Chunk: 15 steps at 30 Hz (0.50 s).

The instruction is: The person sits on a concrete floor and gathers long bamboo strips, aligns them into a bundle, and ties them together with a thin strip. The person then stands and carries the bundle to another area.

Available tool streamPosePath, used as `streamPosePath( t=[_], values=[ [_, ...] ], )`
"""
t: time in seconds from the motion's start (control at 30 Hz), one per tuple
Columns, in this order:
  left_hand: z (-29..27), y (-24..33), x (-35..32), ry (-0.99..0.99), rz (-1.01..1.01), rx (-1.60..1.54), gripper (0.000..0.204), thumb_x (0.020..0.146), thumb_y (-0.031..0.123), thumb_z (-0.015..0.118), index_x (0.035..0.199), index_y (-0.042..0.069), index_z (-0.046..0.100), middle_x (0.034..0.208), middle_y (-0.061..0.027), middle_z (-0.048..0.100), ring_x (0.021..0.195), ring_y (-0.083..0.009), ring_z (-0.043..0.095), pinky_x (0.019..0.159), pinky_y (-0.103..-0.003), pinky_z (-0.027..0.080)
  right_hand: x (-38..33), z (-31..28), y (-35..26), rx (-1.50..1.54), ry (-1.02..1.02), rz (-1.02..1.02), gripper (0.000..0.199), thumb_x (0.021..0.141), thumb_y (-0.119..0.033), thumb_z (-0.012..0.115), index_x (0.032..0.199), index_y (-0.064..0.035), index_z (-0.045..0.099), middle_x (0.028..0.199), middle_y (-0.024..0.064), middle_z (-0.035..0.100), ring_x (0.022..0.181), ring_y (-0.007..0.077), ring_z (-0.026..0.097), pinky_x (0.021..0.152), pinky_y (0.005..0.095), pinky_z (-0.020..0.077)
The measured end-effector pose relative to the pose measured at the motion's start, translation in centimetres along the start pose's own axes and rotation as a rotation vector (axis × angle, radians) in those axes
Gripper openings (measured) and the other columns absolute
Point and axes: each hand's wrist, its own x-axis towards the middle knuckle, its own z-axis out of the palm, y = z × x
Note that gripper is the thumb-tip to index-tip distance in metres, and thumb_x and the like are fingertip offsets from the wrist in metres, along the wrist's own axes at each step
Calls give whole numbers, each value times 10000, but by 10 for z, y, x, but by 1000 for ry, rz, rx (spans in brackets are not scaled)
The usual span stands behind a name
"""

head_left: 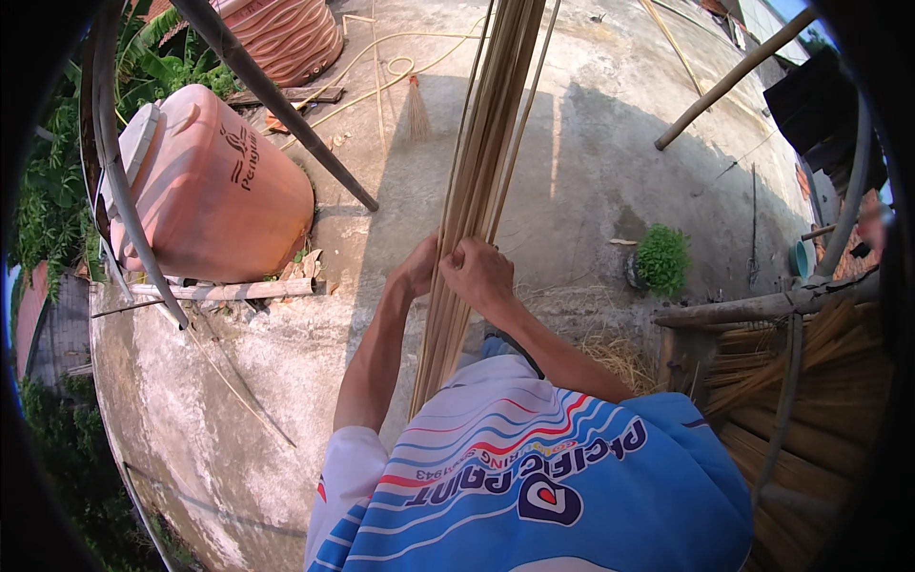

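Observation:
A long bundle of thin, straw-coloured sticks [496,105] stands before me, running from the top of the view down past my chest. My left hand [417,265] grips its left side, with the fingers mostly hidden behind the sticks. Against the front and right side, my right hand [479,272] is closed, thumb and curled fingers pressed on the bundle. A few sticks stand slightly apart from the rest above my hands. Whether anything small is pinched in my right fingers I cannot make out.
An orange plastic tank [214,186] lies to the left, near a slanting dark pole [286,110]. A stick broom [414,112] and a yellow hose [400,65] lie on the concrete ahead. To the right are a green potted plant [661,259] and a wooden rail [762,307] with stacked sticks.

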Motion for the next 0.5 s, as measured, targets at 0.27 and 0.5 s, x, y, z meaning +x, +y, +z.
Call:
streamPosePath(
  t=[0.27, 0.5],
  values=[
    [2, -1, -8, -35, -14, -39, 511, 1077, 471, 383, 1250, 60, 633, 1131, -86, 696, 1003, -175, 683, 887, -337, 560, -7, 6, 0, 93, 70, 13, 185, 820, -229, 682, 795, -59, 615, 814, 117, 662, 770, 336, 680, 659, 465, 516],
    [4, 7, -14, -83, -22, 12, 633, 1070, 544, 313, 1363, 38, 559, 1157, -161, 691, 1038, -249, 694, 891, -382, 567, 8, -10, 26, 338, 269, 3, 184, 842, -134, 655, 754, -4, 559, 755, 114, 607, 644, 263, 606, 618, 401, 482]
  ],
)
